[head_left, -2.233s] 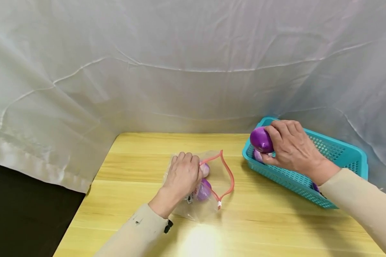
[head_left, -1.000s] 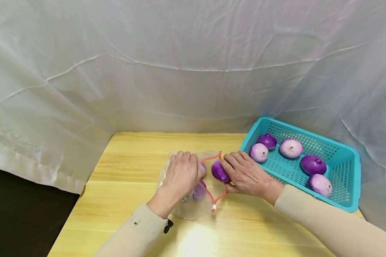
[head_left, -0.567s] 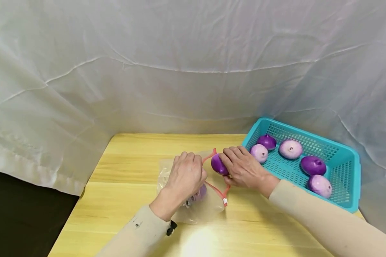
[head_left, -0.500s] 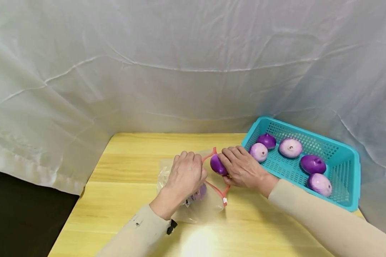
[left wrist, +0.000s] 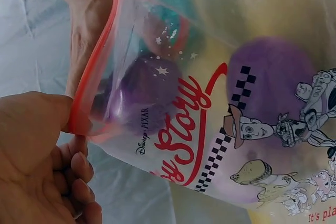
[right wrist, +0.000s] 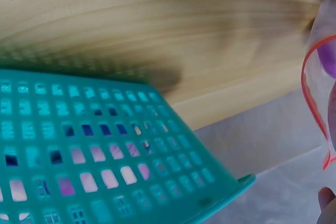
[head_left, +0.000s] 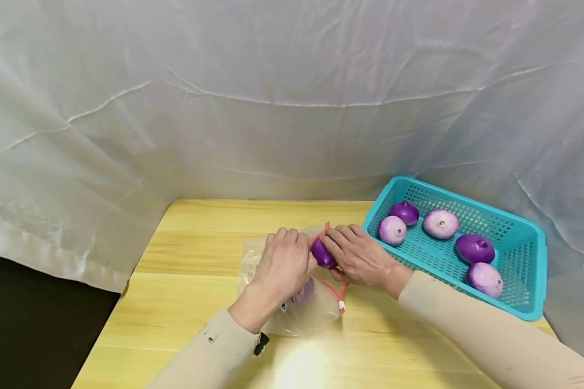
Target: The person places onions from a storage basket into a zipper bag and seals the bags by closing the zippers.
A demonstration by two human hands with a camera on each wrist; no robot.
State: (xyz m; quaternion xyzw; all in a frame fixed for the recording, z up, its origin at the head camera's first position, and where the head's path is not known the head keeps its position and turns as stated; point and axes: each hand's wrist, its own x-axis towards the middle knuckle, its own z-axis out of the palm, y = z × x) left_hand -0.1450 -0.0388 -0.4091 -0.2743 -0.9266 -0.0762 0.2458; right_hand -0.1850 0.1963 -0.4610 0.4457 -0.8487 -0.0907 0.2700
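Note:
My left hand (head_left: 286,259) pinches the red zip edge of a clear zip bag (left wrist: 168,124), its mouth spread toward the right. Cartoon figures and red lettering are printed on the bag, and onions (left wrist: 270,85) show through the plastic. My right hand (head_left: 357,256) grips a dark purple onion (head_left: 323,252) at the bag's mouth, close beside the left fingertips. In the left wrist view that onion (left wrist: 146,93) shows through the bag's printed side, just within the red rim. Only a fingertip of the right hand (right wrist: 326,198) shows at the edge of the right wrist view.
A turquoise perforated basket (head_left: 516,220) stands at the right of the wooden table (head_left: 199,227). Several onions, dark purple (head_left: 475,248) and pale (head_left: 440,223), lie in it. A grey-white curtain (head_left: 292,135) hangs behind the table.
My right hand has brought the dark purple onion left from over the basket to the bag, then slightly further in at its mouth. My left hand keeps its pinch on the bag's edge.

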